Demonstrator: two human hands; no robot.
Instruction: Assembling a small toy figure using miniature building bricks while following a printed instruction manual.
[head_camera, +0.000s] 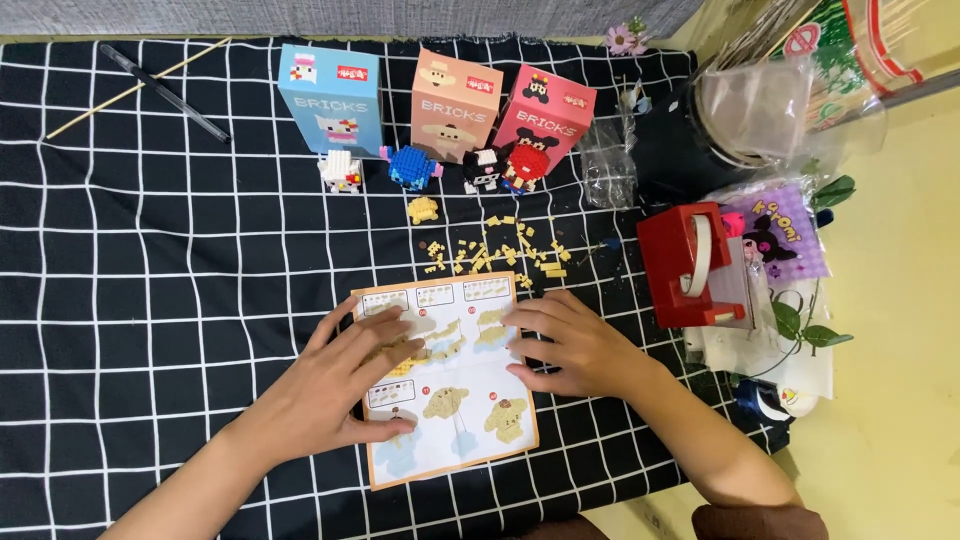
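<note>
Both my hands are flat on the instruction sheet (455, 375), which lies on the black checked cloth (150, 300) w/ its long axis running near-to-far, tilted a bit so the far edge leans left. My left hand (340, 385) covers the sheet's left half, fingers spread & pointing far-right, thumb tucked along the near side; it grips nothing, just presses the paper. My right hand (575, 345) sits at the sheet's right edge, fingers loosely curled & pointing left, tips on the paper, palm off on the cloth; also holding nothing.

The loose tan bricks (500, 250) are scattered just beyond the sheet's far edge, straight ahead of my fingertips, approx centred betw. both hands. Right hand is a bit nearer the bulk of the pile. A small half-built tan piece (422, 210) lies farther still, closer to the left hand's side.

Beyond that: three finished brick figures (415, 168) in a row in front of three upright boxes (455, 105). A red tape dispenser (695, 265) stands to the right, well apart from my fingers.
</note>
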